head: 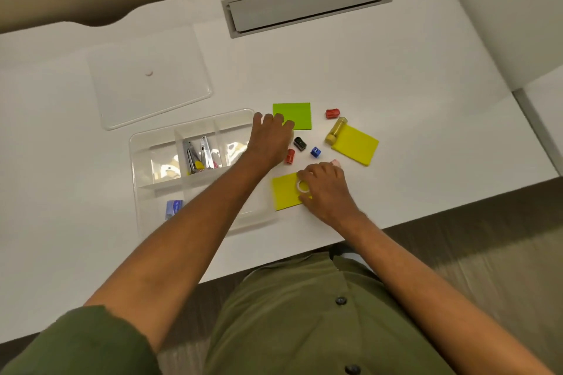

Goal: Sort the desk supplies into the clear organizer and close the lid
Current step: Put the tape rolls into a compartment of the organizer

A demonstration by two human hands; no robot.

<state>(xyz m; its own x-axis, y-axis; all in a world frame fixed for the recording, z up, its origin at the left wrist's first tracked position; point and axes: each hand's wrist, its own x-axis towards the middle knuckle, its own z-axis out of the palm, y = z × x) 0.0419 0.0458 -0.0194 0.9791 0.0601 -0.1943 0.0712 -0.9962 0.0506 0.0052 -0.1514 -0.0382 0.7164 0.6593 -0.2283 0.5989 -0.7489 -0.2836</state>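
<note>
Nearest, at about five o'clock from the clutter's middle: right hand (324,192) curled over a small roll of clear tape (303,186), pinching it atop a yellow sticky pad (285,192). Risk here: pad dragged along with the roll, or slid off the near edge of the white surface (411,76).

At nine o'clock: clear organizer (195,167), lid off, partly hidden under the left forearm. Metal clips or clippers in a middle compartment, a blue packet (173,209) in the front one. Easily nudged askew by that forearm.

Centre: left hand (269,140), fingers loosely bent, fingertips resting on the near corner of the green sticky pad (293,116); hard to tell whether anything is actually gripped. Just beside the wrist, a red sharpener (290,156), apt to be knocked or rolled. Black sharpener (300,143) and blue sharpener (316,151) close by, likely to scatter.

At two o'clock: second red sharpener (332,113), yellow tube (335,131) touching another yellow pad (355,144).

Farthest, eleven o'clock: clear lid (149,79) lying flat, well apart from the organizer; easy to overlook against the white.
</note>
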